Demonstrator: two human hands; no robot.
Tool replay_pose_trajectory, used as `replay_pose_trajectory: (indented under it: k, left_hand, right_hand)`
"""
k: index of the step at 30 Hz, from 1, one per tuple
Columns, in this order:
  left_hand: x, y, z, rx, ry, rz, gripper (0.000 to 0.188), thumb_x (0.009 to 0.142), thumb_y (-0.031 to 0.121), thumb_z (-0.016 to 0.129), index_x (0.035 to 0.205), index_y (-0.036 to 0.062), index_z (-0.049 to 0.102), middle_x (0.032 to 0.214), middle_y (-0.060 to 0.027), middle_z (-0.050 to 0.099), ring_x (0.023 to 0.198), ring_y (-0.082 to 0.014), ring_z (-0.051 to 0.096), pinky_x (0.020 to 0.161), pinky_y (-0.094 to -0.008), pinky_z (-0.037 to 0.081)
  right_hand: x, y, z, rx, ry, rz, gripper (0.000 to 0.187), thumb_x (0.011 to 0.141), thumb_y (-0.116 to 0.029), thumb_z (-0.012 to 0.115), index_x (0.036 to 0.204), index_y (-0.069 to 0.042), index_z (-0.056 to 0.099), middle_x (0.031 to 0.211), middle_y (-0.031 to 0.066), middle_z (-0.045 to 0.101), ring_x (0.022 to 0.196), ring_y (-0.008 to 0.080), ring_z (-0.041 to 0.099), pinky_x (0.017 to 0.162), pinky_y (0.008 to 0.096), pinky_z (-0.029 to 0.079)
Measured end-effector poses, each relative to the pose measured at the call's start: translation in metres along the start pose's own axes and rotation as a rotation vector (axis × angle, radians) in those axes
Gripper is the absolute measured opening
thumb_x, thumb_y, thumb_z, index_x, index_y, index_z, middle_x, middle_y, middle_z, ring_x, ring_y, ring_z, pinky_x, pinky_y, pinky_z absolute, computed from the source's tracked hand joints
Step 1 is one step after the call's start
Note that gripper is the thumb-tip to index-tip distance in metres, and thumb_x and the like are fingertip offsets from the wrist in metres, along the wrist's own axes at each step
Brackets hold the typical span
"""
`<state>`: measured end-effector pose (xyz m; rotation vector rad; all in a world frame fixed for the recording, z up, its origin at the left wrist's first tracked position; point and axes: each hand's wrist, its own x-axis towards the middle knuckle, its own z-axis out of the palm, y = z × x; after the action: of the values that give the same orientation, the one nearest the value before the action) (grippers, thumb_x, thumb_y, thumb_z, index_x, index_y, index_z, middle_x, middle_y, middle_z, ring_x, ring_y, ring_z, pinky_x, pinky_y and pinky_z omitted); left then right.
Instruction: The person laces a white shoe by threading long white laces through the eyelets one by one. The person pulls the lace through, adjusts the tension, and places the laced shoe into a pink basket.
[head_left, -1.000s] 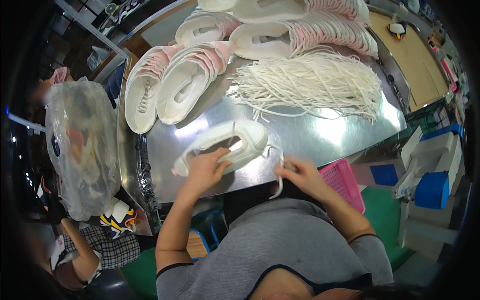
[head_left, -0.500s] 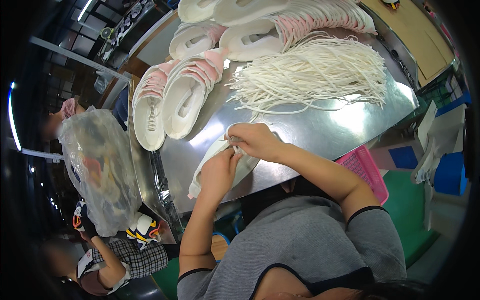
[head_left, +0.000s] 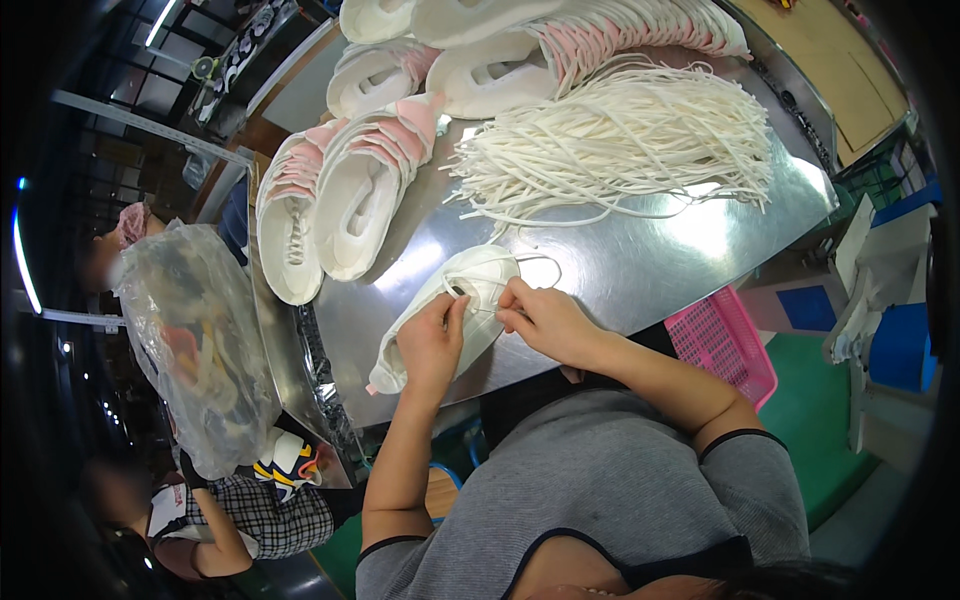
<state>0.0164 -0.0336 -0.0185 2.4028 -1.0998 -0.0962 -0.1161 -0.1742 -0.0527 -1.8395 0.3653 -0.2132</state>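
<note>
A white shoe upper lies slantwise near the front edge of the metal table, its pink tab toward me. My left hand is closed on its near side by the eyelets, thumb and fingers pinched together. To the right of it, my right hand pinches a thin white shoelace over the upper's front part. That lace loops out beyond the toe end and back across the upper. The exact spot where the lace enters the eyelets is too small to make out.
Behind lies a bundle of white laces. Nested white-and-pink uppers are stacked at the left and far side. A pink basket sits at right. At left are a plastic bag, a colourful shoe and a co-worker.
My right hand has moved right and toward me, off the upper's toe end, drawing the lace so a loop now shows. My left hand stays nearly in place.
</note>
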Motion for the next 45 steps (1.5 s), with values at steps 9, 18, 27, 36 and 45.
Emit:
replay_pose_trajectory:
  k: [9, 18, 27, 36, 45]
  left_hand:
    - [0.003, -0.003, -0.002, 0.011, -0.069, 0.012, 0.021, 0.091, 0.023, 0.068, 0.082, 0.0035, 0.067, 0.068, -0.0156, 0.061, 0.061, -0.0333, 0.06, 0.059, -0.0408, 0.046]
    - [-0.011, -0.015, -0.002, -0.28, -0.22, 0.069, 0.016, 0.084, 0.007, 0.07, 0.098, 0.0013, 0.068, 0.087, -0.014, 0.068, 0.077, -0.0282, 0.068, 0.069, -0.0357, 0.051]
    - [-0.036, -0.012, -0.029, 0.061, -0.093, 0.428, 0.021, 0.082, 0.003, 0.064, 0.102, 0.0063, 0.066, 0.084, -0.0104, 0.065, 0.073, -0.0299, 0.064, 0.064, -0.0398, 0.051]
    - [-0.026, -0.024, -0.033, -0.12, -0.139, 0.265, 0.019, 0.088, 0.016, 0.064, 0.103, 0.004, 0.068, 0.095, -0.0117, 0.069, 0.085, -0.0312, 0.067, 0.073, -0.039, 0.054]
    - [-0.016, -0.051, -0.018, -0.667, -0.771, -0.413, 0.032, 0.093, 0.036, 0.069, 0.107, 0.007, 0.072, 0.103, -0.0018, 0.069, 0.098, -0.0117, 0.058, 0.087, -0.0253, 0.045]
  right_hand:
    - [0.014, 0.017, 0.015, -0.123, 0.044, -0.03, 0.016, 0.095, -0.019, 0.06, 0.099, -0.005, 0.054, 0.078, 0.0119, 0.071, 0.073, 0.0327, 0.069, 0.067, 0.0416, 0.052]
    - [0.02, 0.001, 0.035, -0.552, 0.136, -0.309, 0.023, 0.085, -0.01, 0.06, 0.102, 0.0, 0.05, 0.08, 0.0174, 0.067, 0.072, 0.0354, 0.068, 0.059, 0.0427, 0.054]
    - [-0.04, -0.026, -0.037, -0.337, 0.003, 0.008, 0.028, 0.089, -0.023, 0.067, 0.112, -0.009, 0.059, 0.081, 0.012, 0.068, 0.072, 0.029, 0.069, 0.064, 0.043, 0.052]
    - [0.025, 0.0, -0.039, 0.174, 0.087, 0.086, 0.05, 0.074, -0.021, 0.083, 0.111, -0.004, 0.054, 0.094, 0.0052, 0.059, 0.082, 0.0114, 0.054, 0.07, 0.0266, 0.047]
    - [-0.001, 0.012, -0.006, 0.076, 0.027, 0.128, 0.055, 0.079, -0.017, 0.083, 0.122, 0.002, 0.054, 0.104, 0.0091, 0.065, 0.094, 0.0138, 0.061, 0.082, 0.0272, 0.05]
